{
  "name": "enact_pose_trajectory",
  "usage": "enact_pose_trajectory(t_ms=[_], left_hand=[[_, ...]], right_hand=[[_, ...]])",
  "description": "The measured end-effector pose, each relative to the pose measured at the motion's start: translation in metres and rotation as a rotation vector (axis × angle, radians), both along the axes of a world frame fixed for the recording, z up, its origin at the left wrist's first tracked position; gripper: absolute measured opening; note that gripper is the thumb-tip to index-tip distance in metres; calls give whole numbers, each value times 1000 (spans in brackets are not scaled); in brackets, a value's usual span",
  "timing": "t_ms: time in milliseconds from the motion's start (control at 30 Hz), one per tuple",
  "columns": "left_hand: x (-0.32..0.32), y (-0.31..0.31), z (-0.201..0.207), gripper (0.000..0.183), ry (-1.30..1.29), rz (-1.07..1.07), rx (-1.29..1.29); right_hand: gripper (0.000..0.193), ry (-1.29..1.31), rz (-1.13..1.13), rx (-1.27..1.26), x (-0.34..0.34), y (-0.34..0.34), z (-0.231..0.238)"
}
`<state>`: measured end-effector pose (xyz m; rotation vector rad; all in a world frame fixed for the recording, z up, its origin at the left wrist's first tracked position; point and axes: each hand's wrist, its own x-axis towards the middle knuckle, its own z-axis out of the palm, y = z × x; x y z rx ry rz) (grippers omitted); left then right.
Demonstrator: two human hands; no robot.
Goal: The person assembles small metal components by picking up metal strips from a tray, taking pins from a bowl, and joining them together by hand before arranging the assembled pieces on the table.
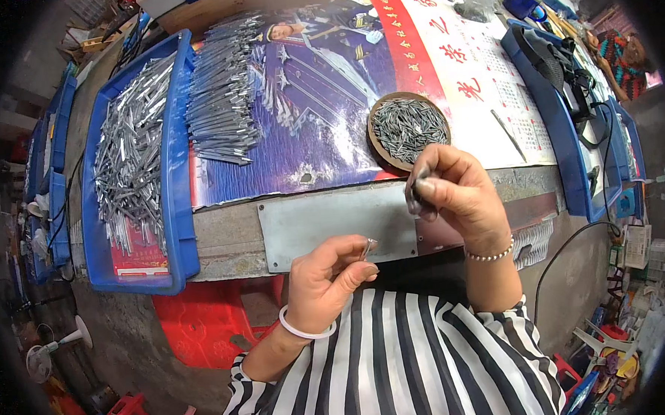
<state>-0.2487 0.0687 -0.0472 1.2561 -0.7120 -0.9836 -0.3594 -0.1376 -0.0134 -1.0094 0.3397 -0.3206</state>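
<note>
My left hand (321, 283), with a pale bangle at its wrist, is closed in a pinch just past the table's front edge. Between its thumb and forefinger sits a small, thin metal piece (367, 248), mostly hidden by the fingers. My right hand (463, 197), wearing a beaded bracelet, is raised close to a round bowl (374, 138). Its fingers are curled together and the tips look dark; whatever they hold cannot be made out. Many small pointed metal pins (411, 126) fill the bowl. A grey metal plate (303, 228) lies along the table edge beneath my hands.
On the left, a blue tray (178, 185) holds a heap of metal rods (130, 143). Similar rods (222, 100) lie in a dense row beside it on a printed poster (329, 144). One rod (508, 134) lies apart at right, near another blue tray (571, 172) with black straps.
</note>
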Motion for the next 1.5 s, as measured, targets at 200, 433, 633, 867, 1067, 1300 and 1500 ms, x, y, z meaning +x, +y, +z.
enact_pose_trajectory(t_ms=[200,433,633,867,1067,1300,1500], left_hand=[[-3,-5,-2,20,1,1,-15],[-5,-10,-6,14,-44,29,-33],[-3,-10,-5,12,-74,6,-14],[-2,-8,-4,13,-107,3,-16],[-1,-7,-4,14,-142,-17,16],[6,-7,1,13,-546,-127,8],[2,-5,6,12,-610,-153,-19]], right_hand=[[15,-15,22,134,-6,16,-24],[15,69,122,84,-16,17,-12],[15,60,113,12,-14,28,-10],[15,74,197,34,-11,30,-4],[14,87,239,51,-10,27,-5],[14,183,440,-237,-12,21,-7],[15,248,535,-438,-11,23,9]])
